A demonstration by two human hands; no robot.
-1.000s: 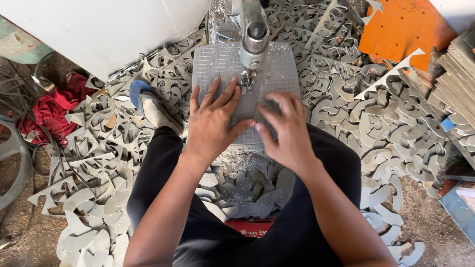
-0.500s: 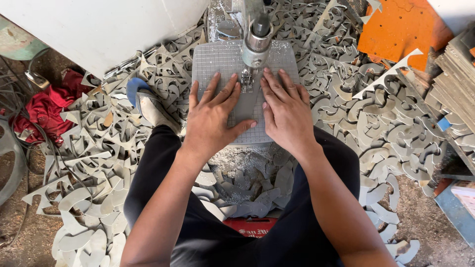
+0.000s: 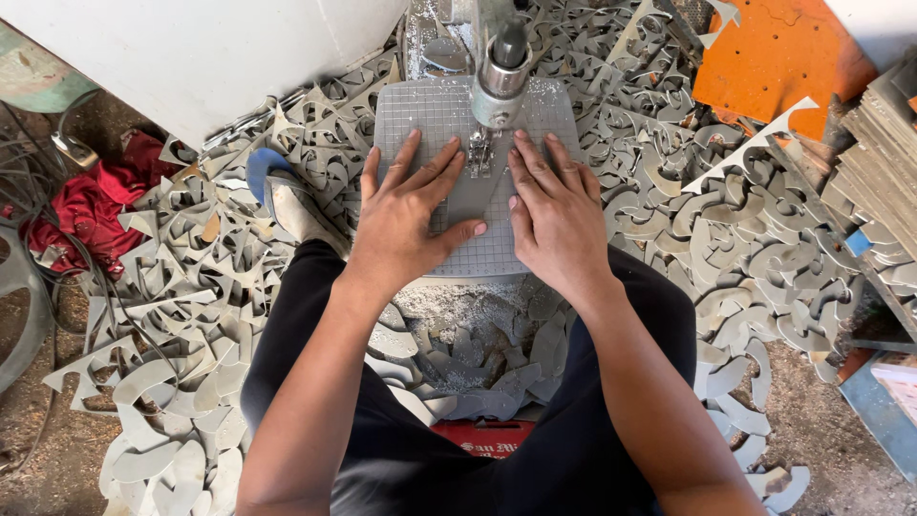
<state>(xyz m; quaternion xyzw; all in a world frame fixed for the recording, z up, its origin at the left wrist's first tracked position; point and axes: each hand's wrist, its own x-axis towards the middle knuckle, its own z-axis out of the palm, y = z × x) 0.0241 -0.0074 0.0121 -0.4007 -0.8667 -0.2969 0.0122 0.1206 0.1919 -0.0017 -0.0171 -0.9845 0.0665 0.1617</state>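
A small grey grid-patterned saw table (image 3: pixel 411 115) stands in front of me, with a metal saw head (image 3: pixel 499 72) above its middle. A thin grey sheet (image 3: pixel 475 196) lies flat on it under the blade. My left hand (image 3: pixel 406 215) presses flat on the sheet left of the blade, fingers spread. My right hand (image 3: pixel 552 210) lies flat on the sheet just right of the blade, fingers pointing away from me. Both hands flank the blade closely.
Several curved grey offcuts (image 3: pixel 191 287) cover the floor all around. My foot in a sandal (image 3: pixel 287 205) rests at the left. A white panel (image 3: pixel 191 57) stands at the upper left, an orange board (image 3: pixel 774 57) at the upper right, and stacked boards (image 3: pixel 884 162) at the right edge.
My right hand has moved up and flattened beside the blade. The left hand has stayed spread on the sheet. The view has shifted slightly.
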